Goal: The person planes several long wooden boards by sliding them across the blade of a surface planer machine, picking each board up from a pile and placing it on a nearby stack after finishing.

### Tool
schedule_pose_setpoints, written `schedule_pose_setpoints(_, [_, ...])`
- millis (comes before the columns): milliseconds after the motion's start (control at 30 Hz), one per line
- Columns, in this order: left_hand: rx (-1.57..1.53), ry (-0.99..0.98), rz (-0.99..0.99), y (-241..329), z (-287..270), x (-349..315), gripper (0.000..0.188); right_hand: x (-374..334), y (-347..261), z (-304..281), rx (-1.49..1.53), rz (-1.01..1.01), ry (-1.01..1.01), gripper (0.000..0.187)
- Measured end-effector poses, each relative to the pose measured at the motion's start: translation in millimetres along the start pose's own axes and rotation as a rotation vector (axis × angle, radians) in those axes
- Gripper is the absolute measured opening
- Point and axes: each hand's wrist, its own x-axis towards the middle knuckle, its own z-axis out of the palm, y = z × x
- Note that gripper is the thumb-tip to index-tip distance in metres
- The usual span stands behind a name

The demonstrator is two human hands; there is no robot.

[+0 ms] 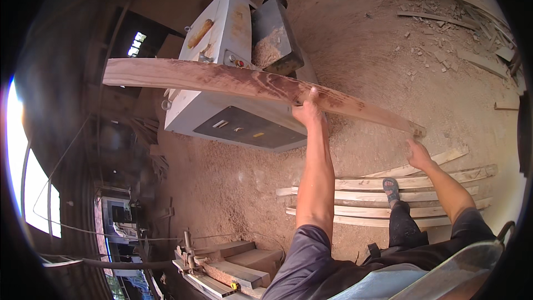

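A long wooden board [239, 81] with reddish-brown grain stretches across the view, raised off the floor, its left part in front of a grey machine [239, 118]. My left hand [308, 110] grips the board near its middle, with the thumb up over the face and the other fingers mostly hidden behind it. Just below the board's right end is my right hand [419, 154], fingers extended up toward the wood. Whether they touch it I cannot tell. Several pale wooden strips [355, 196] lie on the floor beneath my right arm, and a sandalled foot [391, 189] is among them.
The machine's metal chute [276, 39] holds wood shavings. Sawdust covers the floor [355, 39]. Scrap wood [444, 50] is scattered at the far right. At the bottom, a woodworking machine [227, 272] with timber stands near my left arm. Cables [139, 238] run along the left.
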Motion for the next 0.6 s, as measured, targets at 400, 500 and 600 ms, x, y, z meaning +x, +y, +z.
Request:
schedule_pose_setpoints(400, [0.396, -0.438, -0.566, -163.7, -20.7, 29.0, 0.103, -272.6, 259.4, 37.0, -0.235, 0.426, -0.566, 0.04])
schedule_pose_setpoints(500, [0.532, -0.341, -0.728, -222.7, -127.7, -126.2, 0.086, -217.2, 211.2, 48.2, -0.116, 0.277, -0.695, 0.04])
schedule_pose_setpoints(600, [0.923, -0.414, -0.841, -275.8, -246.5, -333.8, 0.084, -147.4, 248.8, 75.5, -0.324, 0.145, -0.633, 0.024])
